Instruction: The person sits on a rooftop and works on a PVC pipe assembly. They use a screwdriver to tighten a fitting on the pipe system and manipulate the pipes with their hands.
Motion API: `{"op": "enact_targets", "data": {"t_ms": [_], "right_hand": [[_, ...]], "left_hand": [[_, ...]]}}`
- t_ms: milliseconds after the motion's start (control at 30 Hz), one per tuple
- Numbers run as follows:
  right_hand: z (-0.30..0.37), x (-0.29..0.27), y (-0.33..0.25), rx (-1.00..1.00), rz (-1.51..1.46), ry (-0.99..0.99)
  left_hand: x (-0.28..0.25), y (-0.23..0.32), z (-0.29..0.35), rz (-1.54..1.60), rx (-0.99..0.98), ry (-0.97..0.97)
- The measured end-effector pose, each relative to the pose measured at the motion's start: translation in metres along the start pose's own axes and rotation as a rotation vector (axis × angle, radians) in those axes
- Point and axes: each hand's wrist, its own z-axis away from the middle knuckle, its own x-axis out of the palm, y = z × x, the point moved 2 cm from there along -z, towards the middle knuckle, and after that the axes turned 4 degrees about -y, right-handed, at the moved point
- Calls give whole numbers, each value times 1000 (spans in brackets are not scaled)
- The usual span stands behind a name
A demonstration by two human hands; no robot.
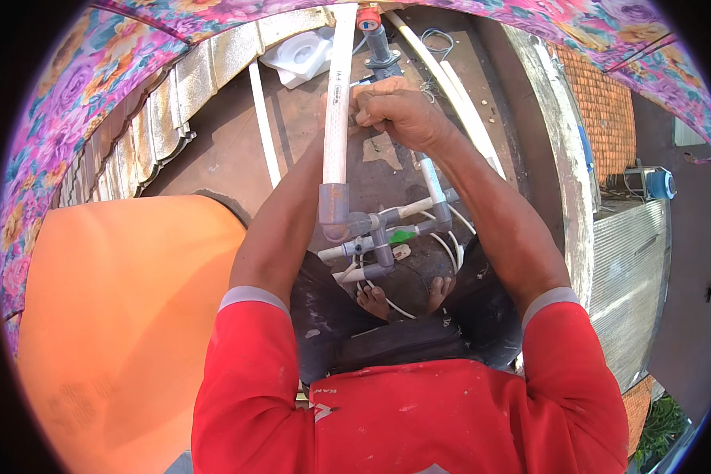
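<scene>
My right hand (411, 117) is closed, its fingers curled together in front of a grey pipe assembly (381, 54) with a red-capped fitting (368, 19). My left hand (360, 96) reaches in behind an upright white pipe (339, 118) and meets the right hand. The pipe hides most of it, so its grip does not show. Whatever lies between my fingers is hidden. At its lower end the white pipe enters a grey elbow (334, 204). Below this, grey tees and white pipe pieces form a pipe manifold (383, 245) between my knees, with a green piece (401, 236) on it.
An orange tank (126, 316) stands close on my left. Corrugated roof sheets (162, 118) and a white moulded piece (299, 57) lie beyond. Long white pipes (470, 118) run along the right, beside a weathered ledge (557, 142). Flowered cloth (63, 118) hangs overhead.
</scene>
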Motion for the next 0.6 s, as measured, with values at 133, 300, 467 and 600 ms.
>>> {"op": "enact_targets", "data": {"t_ms": [133, 300, 467, 600], "right_hand": [[18, -87, 14, 389, 859, 444], [56, -132, 77, 943, 1286, 294], [66, -144, 122, 1008, 1281, 212], [71, -154, 136, 1023, 1321, 97]], "left_hand": [[6, -21, -15, 151, -298, 62], [4, -22, -9, 401, -386, 53], [12, -12, -13, 456, -496, -58], [23, -13, -19, 531, -523, -61]]}}
